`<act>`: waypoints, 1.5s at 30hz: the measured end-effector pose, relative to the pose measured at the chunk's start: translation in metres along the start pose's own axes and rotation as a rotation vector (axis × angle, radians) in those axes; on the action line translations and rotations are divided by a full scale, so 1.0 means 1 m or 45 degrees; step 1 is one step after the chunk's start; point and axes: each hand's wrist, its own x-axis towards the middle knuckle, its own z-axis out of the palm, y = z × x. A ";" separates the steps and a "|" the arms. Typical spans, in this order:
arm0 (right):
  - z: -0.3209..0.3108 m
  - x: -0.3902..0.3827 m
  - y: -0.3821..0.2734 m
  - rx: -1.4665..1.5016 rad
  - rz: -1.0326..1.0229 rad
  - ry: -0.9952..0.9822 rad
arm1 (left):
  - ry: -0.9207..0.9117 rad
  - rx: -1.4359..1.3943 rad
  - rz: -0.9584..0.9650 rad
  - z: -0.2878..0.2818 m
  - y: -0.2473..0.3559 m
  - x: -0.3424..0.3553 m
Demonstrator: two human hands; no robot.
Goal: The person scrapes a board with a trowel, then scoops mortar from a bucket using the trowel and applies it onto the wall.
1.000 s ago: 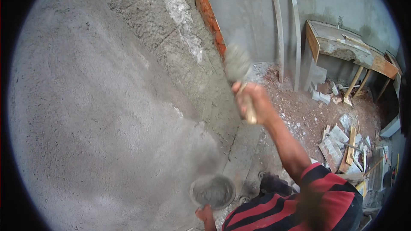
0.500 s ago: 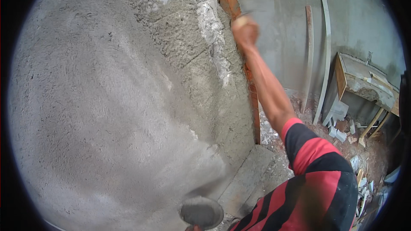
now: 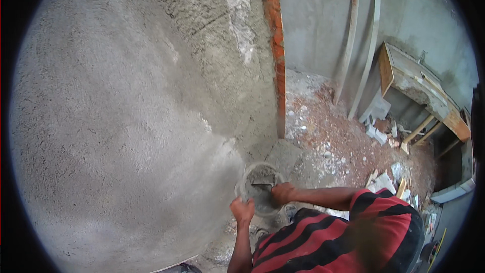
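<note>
A round grey bucket (image 3: 239, 186) of wet mortar is in front of me, low by the foot of the plastered wall (image 3: 126, 121). My left hand (image 3: 243, 209) is closed at its near left rim. From the other side my right hand (image 3: 284, 193) reaches over the rim, its fingers wrapped round the handle of a trowel. The trowel's blade (image 3: 262, 184) lies in the mortar; the handle is mostly hidden by the fist. Rough, wet mortar (image 3: 222, 65) covers the wall's right part, beside an upright orange-brown wooden board (image 3: 278, 55).
Rubble (image 3: 323, 116) lies on the floor at the right. Two long strips, one of them a pale strip (image 3: 370, 40), lean on the far wall. A concrete slab counter (image 3: 424, 91) stands on wooden props. Broken pieces (image 3: 384, 182) lie near my right side.
My right hand has come down from the wooden board to the bucket, with the trowel now in the mortar. My left hand and the bucket have moved up and right into fuller view. The view has shifted.
</note>
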 end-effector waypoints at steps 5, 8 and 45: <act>-0.056 -0.034 0.040 0.545 0.277 -0.087 | -0.179 -0.122 0.156 -0.002 0.040 0.015; -0.007 -0.050 0.052 0.581 0.086 -0.342 | -0.289 -0.133 0.160 -0.012 0.060 0.005; -0.131 0.002 -0.123 0.862 -0.236 1.118 | 0.184 0.323 -0.430 -0.122 -0.142 -0.083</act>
